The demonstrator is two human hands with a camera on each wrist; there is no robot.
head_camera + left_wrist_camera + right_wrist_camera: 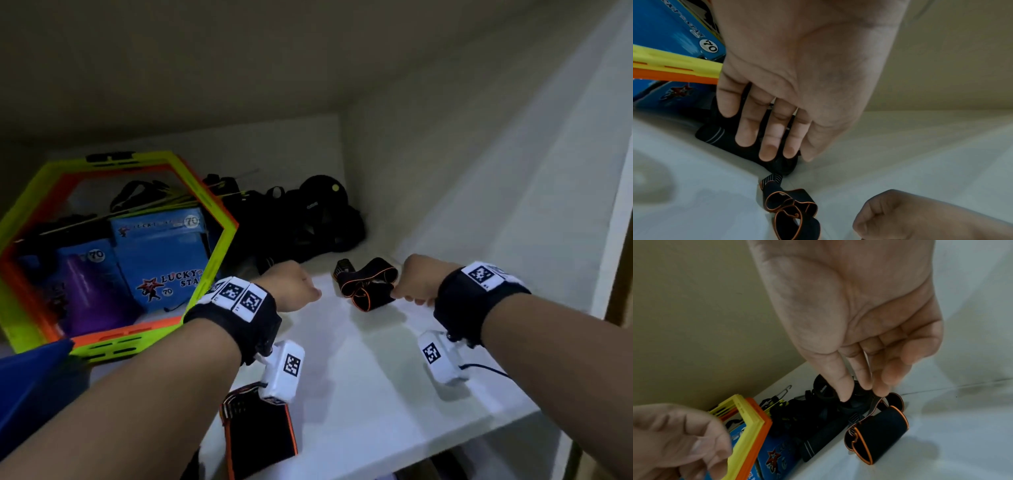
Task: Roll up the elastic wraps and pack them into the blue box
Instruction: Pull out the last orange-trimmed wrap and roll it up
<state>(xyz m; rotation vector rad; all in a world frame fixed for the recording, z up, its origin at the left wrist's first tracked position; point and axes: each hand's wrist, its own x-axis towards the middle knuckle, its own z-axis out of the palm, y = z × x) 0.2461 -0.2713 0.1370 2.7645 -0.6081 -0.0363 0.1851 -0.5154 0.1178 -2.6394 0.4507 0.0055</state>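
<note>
A: Where are we in the job?

B: At the start of rolling. A loose black elastic wrap with orange edging (368,286) lies in tangled loops on the white shelf (359,377), at about 12 o'clock from us, between our two hands.

A: What are the hands doing?

B: Our right hand (416,281) has its grip closed on one loop: thumb and fingertips (865,381) pinch the strap's edge. Our left hand (291,284) holds nothing, its fingers loosely curled, just beside the wrap at 9 o'clock of it.

A: Any other wraps?

B: A second flat black wrap with orange trim (260,435) lies near the shelf's front edge, at 6 o'clock.

A: And the box?

B: A dark blue box edge (30,377) shows at 8 o'clock; we cannot see inside it.

A: Next move?

B: We judge the loops need pulling straight, left hand pinning one end, before rolling tightly.
</note>
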